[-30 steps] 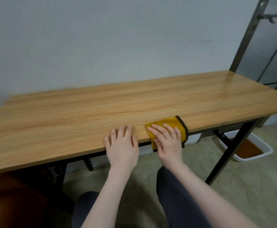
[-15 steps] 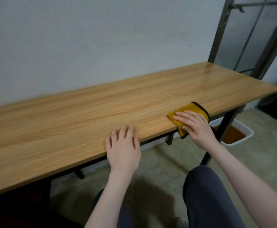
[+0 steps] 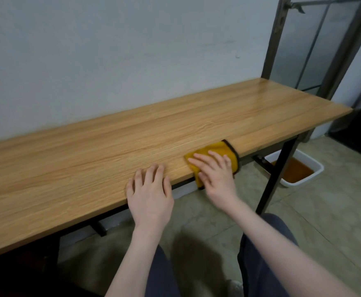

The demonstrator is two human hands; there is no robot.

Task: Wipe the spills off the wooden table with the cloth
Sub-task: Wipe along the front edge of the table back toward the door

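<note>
Right hand [image 3: 215, 175] lies flat on the yellow cloth [image 3: 219, 152], fingers straight and slightly spread, pressing it onto the front edge of the wooden worktop [image 3: 111, 151]. The cloth sits under the fingers and palm, its far side poking out beyond the fingertips, its near part drooping over the worktop's edge below the thumb. It's a folded mustard-yellow cloth with a dark stitched border showing along its right side. Left hand [image 3: 150, 195] is just beside it to the left, not touching the cloth, fingers loosely spread, fingertips resting on the wood at the edge, holding nothing. Down on the tiled floor [image 3: 325, 211] under the worktop's right end, a white tray [image 3: 312, 168] holds brown liquid.
</note>
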